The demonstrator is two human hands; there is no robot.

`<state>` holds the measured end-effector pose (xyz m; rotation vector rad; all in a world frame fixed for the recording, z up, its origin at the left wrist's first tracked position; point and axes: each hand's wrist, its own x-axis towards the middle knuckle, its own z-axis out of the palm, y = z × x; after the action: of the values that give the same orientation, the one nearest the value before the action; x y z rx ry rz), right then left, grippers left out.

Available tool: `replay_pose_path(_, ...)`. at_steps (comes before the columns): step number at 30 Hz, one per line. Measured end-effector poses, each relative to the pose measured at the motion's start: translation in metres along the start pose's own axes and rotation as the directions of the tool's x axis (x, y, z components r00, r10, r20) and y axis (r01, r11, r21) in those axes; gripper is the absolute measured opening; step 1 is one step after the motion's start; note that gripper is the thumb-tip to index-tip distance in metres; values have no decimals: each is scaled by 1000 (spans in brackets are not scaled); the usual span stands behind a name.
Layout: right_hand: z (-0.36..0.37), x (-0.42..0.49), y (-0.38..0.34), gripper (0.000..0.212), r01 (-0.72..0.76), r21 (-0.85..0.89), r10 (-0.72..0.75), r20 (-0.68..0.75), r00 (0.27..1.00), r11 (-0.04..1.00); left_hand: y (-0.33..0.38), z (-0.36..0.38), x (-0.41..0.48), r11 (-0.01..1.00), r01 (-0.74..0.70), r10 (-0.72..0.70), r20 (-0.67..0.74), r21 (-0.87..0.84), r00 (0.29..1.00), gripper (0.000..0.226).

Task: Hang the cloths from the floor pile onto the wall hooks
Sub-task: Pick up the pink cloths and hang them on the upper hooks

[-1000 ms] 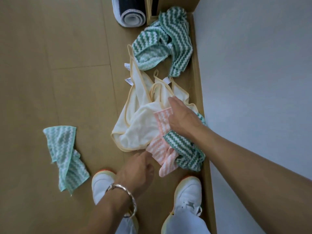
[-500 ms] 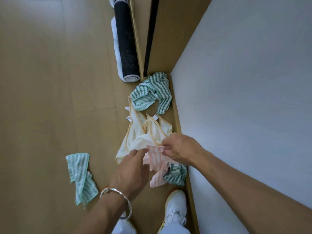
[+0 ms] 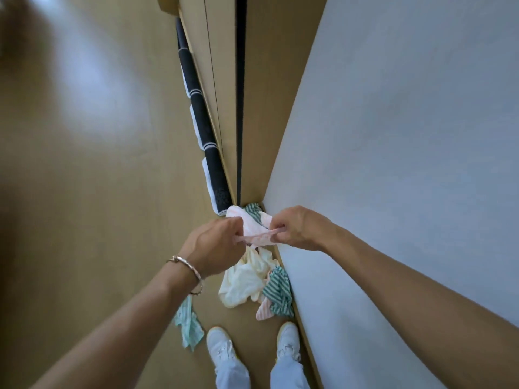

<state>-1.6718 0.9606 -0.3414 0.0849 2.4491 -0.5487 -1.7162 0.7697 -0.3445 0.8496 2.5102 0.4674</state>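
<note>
White shoes (image 3: 222,346) are standing beside the pile of cloths (image 3: 244,279) lying on the floor against the wall. Above the pile, the left hand (image 3: 216,245) and right hand (image 3: 297,228) are each pinching an end of a pink cloth (image 3: 258,234). A dark rolled mat (image 3: 213,169) is lying beyond.

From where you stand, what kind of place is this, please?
Likely a corner of a home, perhaps a hallway: a wood-look floor, a plain pale wall, tall wooden door panels with a rolled dark mat lying along them, and a pile of cloths by the wall.
</note>
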Motion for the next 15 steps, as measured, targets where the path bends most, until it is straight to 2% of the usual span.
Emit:
replay_pose_path(4,-8,-83,-18,24,-85,-35,87,79,993,996,29,-53,-70,998,-57,56,145,-3,988,3)
replay_pose_path(8,-29,-150,-41,25,-186,-55,188,36,981,981,56,-98,-95,979,-201,188,256,26,948,13)
replay_pose_path(12,-50,-219,-59,29,-321,79,326,-56,944,944,87,-142,-98,937,-346,319,289,45,903,26)
replay_pose_path(15,-58,-273,-64,22,-391,191,410,-74,909,900,121,-165,-95,889,-456,424,304,39,853,20)
